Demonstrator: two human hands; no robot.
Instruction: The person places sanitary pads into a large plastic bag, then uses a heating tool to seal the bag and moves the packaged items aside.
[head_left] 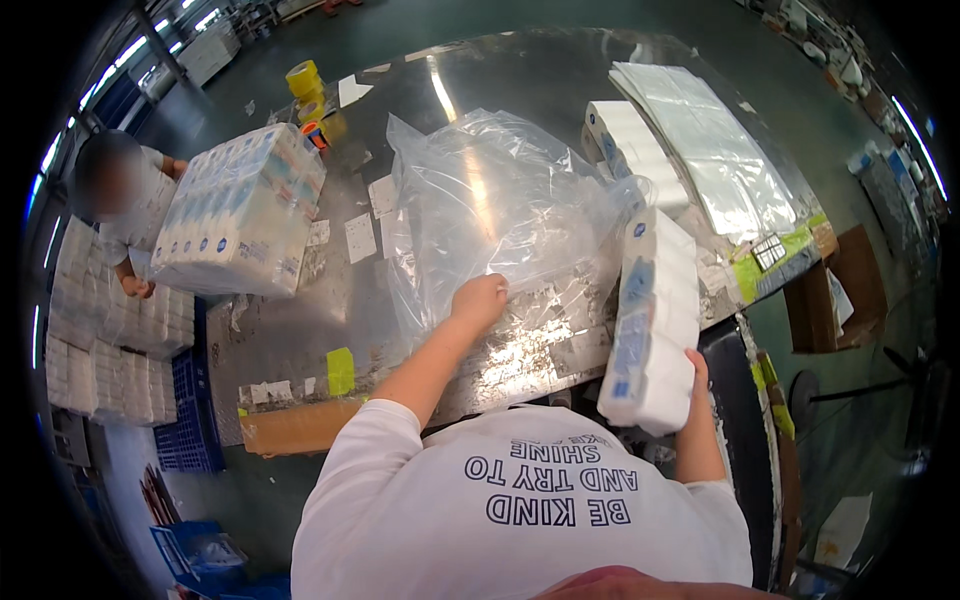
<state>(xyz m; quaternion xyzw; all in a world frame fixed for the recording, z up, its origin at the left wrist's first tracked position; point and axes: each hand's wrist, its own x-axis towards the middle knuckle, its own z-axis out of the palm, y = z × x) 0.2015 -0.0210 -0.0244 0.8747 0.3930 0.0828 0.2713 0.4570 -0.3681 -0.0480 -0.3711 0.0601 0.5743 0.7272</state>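
Note:
A large clear plastic bag [530,190] lies spread over the middle of the metal table. My left hand [482,300] is closed on its near edge. My right hand [699,378] grips the right side of a long pack of white paper rolls [655,320] in thin printed film, tilted at the table's near right edge. Part of that hand is hidden behind the pack. Another pack of rolls [640,150] lies farther back, beside the bag's far right corner. A stack of flat clear plastic bags [710,150] rests to the right of it.
At the left, a person [135,200] stands beside a big wrapped bundle of roll packs [240,210]. Yellow tape rolls [305,80] and a tape dispenser [315,133] sit at the far left. More bundles [110,320] stand on a blue pallet [187,400]. A cardboard box [838,290] is right.

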